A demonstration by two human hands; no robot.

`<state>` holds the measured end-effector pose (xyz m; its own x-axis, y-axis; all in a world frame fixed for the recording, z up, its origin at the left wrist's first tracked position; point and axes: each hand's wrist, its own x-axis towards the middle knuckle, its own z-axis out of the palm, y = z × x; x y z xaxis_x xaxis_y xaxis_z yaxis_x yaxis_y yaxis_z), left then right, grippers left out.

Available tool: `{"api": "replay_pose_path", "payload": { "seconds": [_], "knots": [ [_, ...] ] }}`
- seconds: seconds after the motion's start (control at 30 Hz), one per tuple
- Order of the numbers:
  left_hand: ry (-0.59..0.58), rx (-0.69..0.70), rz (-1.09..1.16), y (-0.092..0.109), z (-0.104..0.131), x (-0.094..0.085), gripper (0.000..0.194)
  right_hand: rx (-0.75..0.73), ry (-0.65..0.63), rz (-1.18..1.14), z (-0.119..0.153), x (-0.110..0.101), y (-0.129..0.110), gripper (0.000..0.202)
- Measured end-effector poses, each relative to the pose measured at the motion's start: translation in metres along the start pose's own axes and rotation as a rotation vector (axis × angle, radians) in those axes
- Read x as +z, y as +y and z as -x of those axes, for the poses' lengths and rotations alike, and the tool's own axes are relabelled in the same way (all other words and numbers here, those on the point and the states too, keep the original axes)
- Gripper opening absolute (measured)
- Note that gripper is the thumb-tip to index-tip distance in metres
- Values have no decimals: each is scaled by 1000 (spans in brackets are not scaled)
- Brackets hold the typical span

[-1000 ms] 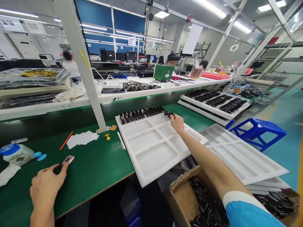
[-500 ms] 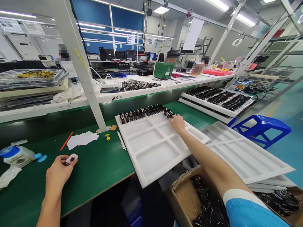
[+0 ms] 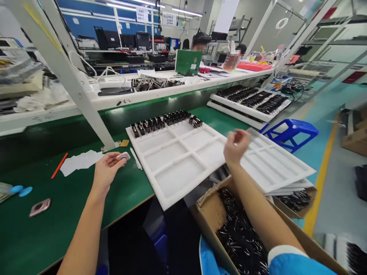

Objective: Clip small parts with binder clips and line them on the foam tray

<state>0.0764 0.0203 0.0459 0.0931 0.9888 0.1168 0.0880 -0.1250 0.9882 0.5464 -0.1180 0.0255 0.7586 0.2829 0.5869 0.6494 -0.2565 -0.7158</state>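
My left hand [image 3: 110,164] is closed around a small pink device [image 3: 124,156] with a dark round part, held above the green bench near the foam tray's left side. A similar pink device [image 3: 39,207] lies on the bench at the left. My right hand [image 3: 236,147] is blurred, fingers curled, over the right edge of the white foam tray [image 3: 179,143]; whether it holds anything cannot be made out. Black binder clips [image 3: 160,123] stand in rows along the tray's far edge, with a few more clips [image 3: 195,122] at their right end.
A cardboard box [image 3: 210,214] of black clips stands below, in front of the tray. To the right are stacked foam trays [image 3: 275,164] and a blue stool [image 3: 291,133]. Filled trays [image 3: 252,101] lie farther back. White papers [image 3: 80,163] and an orange stick [image 3: 59,165] lie left.
My right hand has left the clips and moved right, off the tray. The left hand has moved right and forward with its pink device; another pink device now shows on the bench. The view has turned.
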Motion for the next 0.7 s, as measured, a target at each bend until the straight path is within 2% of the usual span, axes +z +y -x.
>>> {"api": "replay_pose_path", "payload": {
  "seconds": [0.03,0.1,0.13,0.2,0.27,0.33,0.43,0.57,0.7],
  "knots": [
    [-2,-1,3,-3,-3,4,58,47,75,11,22,-25,14,50],
    [-2,-8,18,-11,-9,9,59,206,101,64,77,-67,49,48],
    [0,-12,28,-15,-11,10,59,322,8,111,109,-81,68,44],
    [3,-14,44,-23,-12,12,59,442,-478,126,173,-94,105,37],
    [3,-6,48,-28,-11,13,60,464,-728,91,229,-90,132,37],
    [-8,0,50,-31,-8,14,60,443,-872,59,267,-79,147,42],
    [-23,-10,67,-36,-5,14,61,398,-984,29,291,-61,146,41],
    [-34,-27,108,-43,-4,11,60,379,-1051,42,291,-50,132,37],
    [-65,-51,101,-49,-4,7,55,392,-1103,117,293,-49,122,32]
  ]
}}
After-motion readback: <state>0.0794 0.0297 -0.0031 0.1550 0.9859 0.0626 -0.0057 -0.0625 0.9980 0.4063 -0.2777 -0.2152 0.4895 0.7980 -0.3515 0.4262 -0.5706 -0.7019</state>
